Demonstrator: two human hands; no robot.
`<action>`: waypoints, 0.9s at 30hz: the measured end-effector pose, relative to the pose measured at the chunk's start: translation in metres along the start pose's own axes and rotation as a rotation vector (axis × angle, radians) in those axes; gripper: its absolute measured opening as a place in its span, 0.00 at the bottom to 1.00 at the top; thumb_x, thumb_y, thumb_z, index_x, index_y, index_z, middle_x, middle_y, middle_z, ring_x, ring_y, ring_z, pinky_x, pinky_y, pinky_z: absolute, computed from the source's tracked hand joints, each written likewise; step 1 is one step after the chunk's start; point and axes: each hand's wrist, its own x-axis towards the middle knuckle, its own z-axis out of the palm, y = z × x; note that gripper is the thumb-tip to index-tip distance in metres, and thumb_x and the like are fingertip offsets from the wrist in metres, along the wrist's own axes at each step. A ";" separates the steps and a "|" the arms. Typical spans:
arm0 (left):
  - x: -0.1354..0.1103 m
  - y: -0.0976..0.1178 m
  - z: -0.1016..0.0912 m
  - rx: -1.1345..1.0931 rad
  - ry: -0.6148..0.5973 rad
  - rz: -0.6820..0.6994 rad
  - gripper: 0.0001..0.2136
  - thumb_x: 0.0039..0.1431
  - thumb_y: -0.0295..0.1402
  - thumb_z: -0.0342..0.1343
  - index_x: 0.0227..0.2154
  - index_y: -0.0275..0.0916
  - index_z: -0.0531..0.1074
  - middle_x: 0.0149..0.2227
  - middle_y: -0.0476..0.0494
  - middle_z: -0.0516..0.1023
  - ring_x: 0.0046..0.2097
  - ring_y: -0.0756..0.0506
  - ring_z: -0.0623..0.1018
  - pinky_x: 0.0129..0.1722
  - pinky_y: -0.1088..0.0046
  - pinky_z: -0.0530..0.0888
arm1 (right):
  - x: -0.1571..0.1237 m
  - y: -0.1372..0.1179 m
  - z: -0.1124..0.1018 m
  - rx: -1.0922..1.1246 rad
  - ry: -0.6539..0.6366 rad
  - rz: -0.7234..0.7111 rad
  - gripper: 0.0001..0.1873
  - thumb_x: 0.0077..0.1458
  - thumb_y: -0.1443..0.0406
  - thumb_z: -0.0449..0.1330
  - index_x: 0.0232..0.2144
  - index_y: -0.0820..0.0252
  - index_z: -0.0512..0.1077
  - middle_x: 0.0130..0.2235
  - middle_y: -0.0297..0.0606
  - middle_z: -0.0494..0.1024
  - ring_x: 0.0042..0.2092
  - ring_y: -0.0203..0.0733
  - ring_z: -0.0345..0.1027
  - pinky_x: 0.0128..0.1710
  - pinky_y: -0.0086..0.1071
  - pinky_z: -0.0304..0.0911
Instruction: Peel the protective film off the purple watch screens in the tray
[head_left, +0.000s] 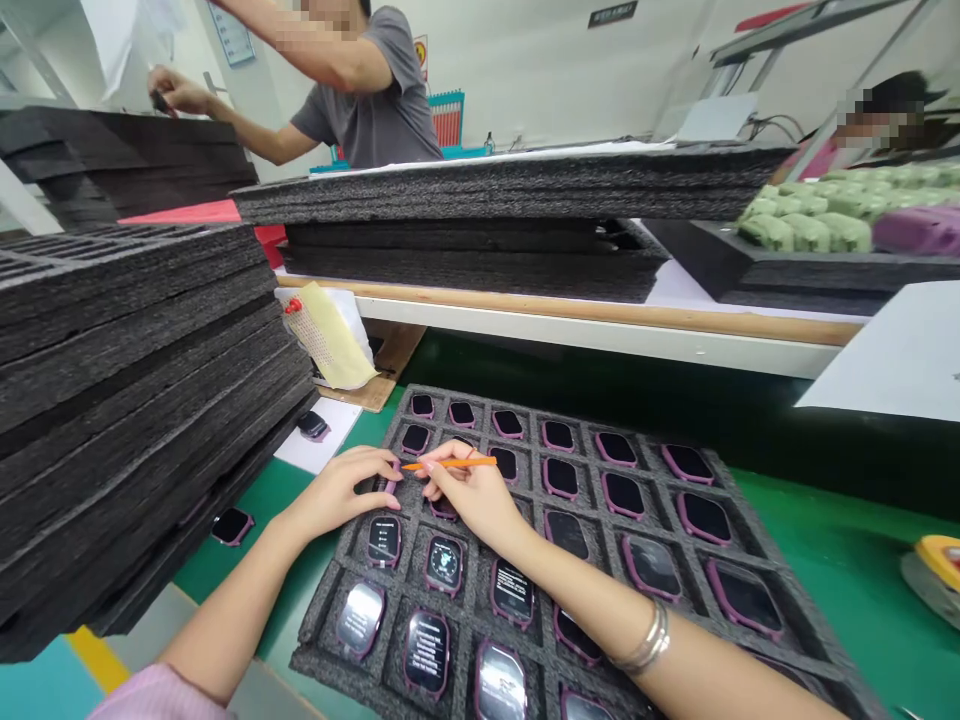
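The right hand [457, 485] pinches a thin orange stick [469, 462] like a pencil, with the thumb and fingers close together. The stick lies almost flat across, its long side running from nine to three o'clock. Its sharp tip points to nine o'clock, right by the left hand [356, 487]. It is too small to tell if the tip touches anything.

The left hand is curled, with its thumb and fingers around a purple watch [391, 480]. The watch is up on its edge above the foam tray [319, 625], near the tray's ten o'clock side. Its long side leans from one to seven o'clock. You cannot tell which way its screen looks.

The tray sits under the right arm, with more watches in its square holes. At four o'clock from the left hand, one watch shows a round dial [445, 563]. At eleven o'clock from that hand, a loose watch [313, 426] lies on white paper [330, 440].
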 end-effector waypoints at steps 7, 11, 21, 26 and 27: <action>-0.003 -0.001 0.007 -0.074 0.049 -0.071 0.16 0.57 0.45 0.65 0.44 0.43 0.75 0.51 0.41 0.79 0.55 0.40 0.77 0.59 0.58 0.71 | 0.002 0.008 0.006 -0.004 -0.002 -0.004 0.22 0.51 0.46 0.66 0.31 0.57 0.69 0.32 0.39 0.81 0.30 0.40 0.77 0.36 0.38 0.75; -0.004 -0.001 0.010 -0.131 0.105 -0.173 0.25 0.52 0.45 0.69 0.49 0.43 0.68 0.51 0.42 0.78 0.54 0.41 0.78 0.58 0.60 0.74 | -0.001 0.006 0.005 -0.034 -0.025 -0.007 0.20 0.53 0.48 0.65 0.31 0.58 0.70 0.33 0.40 0.81 0.31 0.40 0.77 0.36 0.37 0.74; -0.003 0.005 0.010 -0.178 0.112 -0.230 0.22 0.51 0.43 0.70 0.45 0.42 0.69 0.50 0.43 0.78 0.54 0.41 0.78 0.59 0.58 0.73 | -0.003 0.004 0.005 -0.112 -0.035 -0.034 0.16 0.55 0.51 0.64 0.30 0.56 0.70 0.32 0.38 0.80 0.31 0.40 0.76 0.36 0.36 0.72; -0.003 0.006 0.011 -0.168 0.127 -0.226 0.21 0.52 0.43 0.69 0.45 0.42 0.69 0.50 0.43 0.78 0.53 0.41 0.78 0.58 0.57 0.73 | -0.004 0.006 0.005 -0.131 -0.041 -0.050 0.16 0.57 0.51 0.62 0.31 0.56 0.71 0.33 0.39 0.80 0.31 0.41 0.77 0.35 0.36 0.72; -0.003 0.006 0.011 -0.164 0.130 -0.224 0.21 0.52 0.43 0.69 0.45 0.42 0.69 0.49 0.43 0.78 0.53 0.41 0.78 0.58 0.57 0.73 | -0.003 0.007 0.005 -0.132 -0.041 -0.053 0.16 0.57 0.50 0.62 0.31 0.56 0.71 0.33 0.39 0.80 0.31 0.41 0.77 0.35 0.36 0.72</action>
